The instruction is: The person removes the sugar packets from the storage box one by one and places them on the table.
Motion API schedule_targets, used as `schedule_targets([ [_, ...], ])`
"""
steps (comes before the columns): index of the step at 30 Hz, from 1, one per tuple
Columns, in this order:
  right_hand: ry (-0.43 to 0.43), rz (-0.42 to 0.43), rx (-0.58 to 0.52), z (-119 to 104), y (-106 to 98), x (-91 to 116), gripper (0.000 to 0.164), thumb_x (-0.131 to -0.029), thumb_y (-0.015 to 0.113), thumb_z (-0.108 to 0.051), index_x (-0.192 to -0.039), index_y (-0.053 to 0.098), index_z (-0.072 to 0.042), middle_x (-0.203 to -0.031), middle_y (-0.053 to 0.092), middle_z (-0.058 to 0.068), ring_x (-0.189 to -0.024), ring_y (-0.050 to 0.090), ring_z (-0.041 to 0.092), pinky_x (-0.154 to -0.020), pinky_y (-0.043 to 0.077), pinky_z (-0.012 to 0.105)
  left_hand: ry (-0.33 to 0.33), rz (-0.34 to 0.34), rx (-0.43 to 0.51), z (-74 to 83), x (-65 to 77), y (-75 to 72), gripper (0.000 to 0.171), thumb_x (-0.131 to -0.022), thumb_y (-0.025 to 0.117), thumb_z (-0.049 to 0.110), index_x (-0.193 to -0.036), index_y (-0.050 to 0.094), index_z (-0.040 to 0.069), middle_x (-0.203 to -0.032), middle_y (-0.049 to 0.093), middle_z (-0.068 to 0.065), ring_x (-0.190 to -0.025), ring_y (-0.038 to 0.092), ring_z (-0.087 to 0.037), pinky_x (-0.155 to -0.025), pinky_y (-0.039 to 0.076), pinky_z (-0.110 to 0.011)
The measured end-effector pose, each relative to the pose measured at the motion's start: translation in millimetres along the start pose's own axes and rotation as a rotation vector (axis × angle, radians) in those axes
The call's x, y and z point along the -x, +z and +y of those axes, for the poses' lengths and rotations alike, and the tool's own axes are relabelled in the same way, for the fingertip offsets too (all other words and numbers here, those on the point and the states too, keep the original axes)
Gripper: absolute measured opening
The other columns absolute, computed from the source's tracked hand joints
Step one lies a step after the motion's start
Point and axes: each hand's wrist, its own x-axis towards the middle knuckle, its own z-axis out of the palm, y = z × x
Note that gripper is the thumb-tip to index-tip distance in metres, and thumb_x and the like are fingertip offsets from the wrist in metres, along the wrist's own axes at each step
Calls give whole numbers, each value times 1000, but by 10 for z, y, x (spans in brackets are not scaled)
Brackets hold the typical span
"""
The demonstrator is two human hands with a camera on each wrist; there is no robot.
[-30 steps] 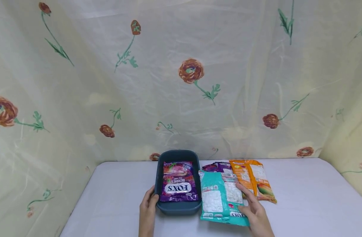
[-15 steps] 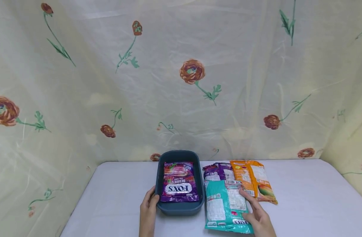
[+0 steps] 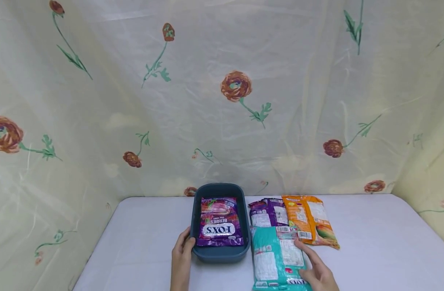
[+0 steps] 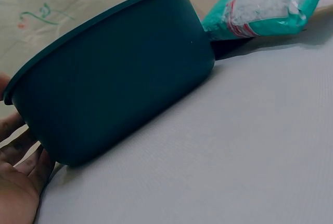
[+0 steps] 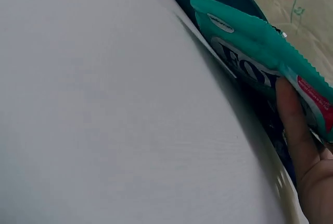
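The left hand (image 3: 181,256) is not clenched; its fingers touch the outside of a dark blue tub (image 3: 220,255). The right hand (image 3: 318,273) grips a green bag (image 3: 267,262) with its thumb and fingers. The green bag is just left of the right hand. The tub sits between the hands, with a pink and purple bag (image 3: 219,230) inside. Past the right hand, a purple bag (image 3: 269,212) and an orange bag (image 3: 309,220) lie on the white table (image 3: 145,242).

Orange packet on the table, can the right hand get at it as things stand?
Probably yes, if it first lets go: the right hand pinches the teal packet, but the orange packet lies just beyond, largely uncovered.
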Motion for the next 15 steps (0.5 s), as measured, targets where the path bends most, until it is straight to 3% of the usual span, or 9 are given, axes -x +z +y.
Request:
schedule_targets([
  [5,-1,-21,-2,114,-30,-8,76,-86,50,-7,-150,14,-29,-141,40,8,-93,68,34,-80,57,52,11,4,-4,4,-7,-6,44,-95,47,21,-138,48,10,-141,49,-17,-134,42,-31,-114,30,-51],
  [9,-7,-71,-42,200,-71,-40,84,-82,61,-18,-150,15,-32,-143,38,13,-105,64,30,-87,55,52,2,3,-6,-2,-15,-6,45,-95,47,22,-138,47,10,-141,48,-17,-134,41,-32,-114,30,-52],
  [11,-33,-58,-11,240,-78,-64,90,-76,68,-29,-150,17,-32,-145,35,22,-108,62,29,-87,55,50,-6,1,-8,-11,-20,-6,45,-95,47,22,-138,47,10,-142,48,-16,-135,41,-32,-114,30,-52],
  [14,-74,7,66,269,-62,-80,91,-72,71,-34,-149,23,-28,-150,29,22,-115,57,30,-86,57,44,-5,0,-9,-20,-21,1,45,-95,47,22,-138,47,10,-142,48,-17,-134,42,-32,-113,31,-52],
  [15,-88,16,81,290,-62,-91,93,-69,72,-37,-148,24,-28,-153,25,19,-117,56,24,-87,56,41,-4,0,-9,-20,-21,4,45,-95,47,22,-138,47,9,-142,48,-17,-134,42,-32,-113,31,-52],
])
